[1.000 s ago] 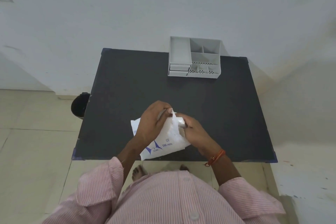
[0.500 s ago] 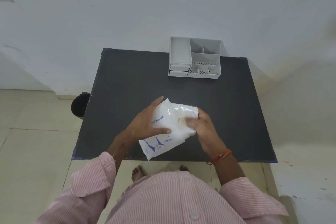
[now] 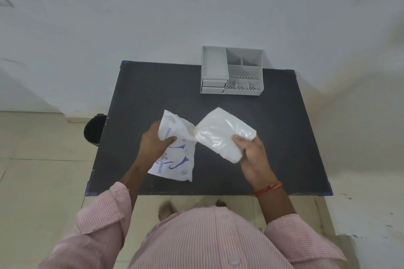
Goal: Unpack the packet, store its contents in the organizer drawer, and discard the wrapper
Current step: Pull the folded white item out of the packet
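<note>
My left hand (image 3: 153,143) grips a white wrapper (image 3: 175,159) with blue print, which hangs limp and flattened over the near middle of the table. My right hand (image 3: 253,153) holds a thick stack of clear plastic gloves (image 3: 223,135), pulled out to the right of the wrapper; the two still touch at one corner. A grey desk organizer (image 3: 231,71) stands at the table's far edge, its two small drawers (image 3: 213,86) at the lower left both pushed in.
The black table (image 3: 284,126) stands against a white wall. A dark round bin (image 3: 95,129) sits on the tiled floor by the table's left edge. My pink striped shirt fills the bottom of the view.
The packet was whole in both hands; now the glove stack is out of the wrapper, my right hand has drawn it to the right and my left hand keeps the emptied wrapper.
</note>
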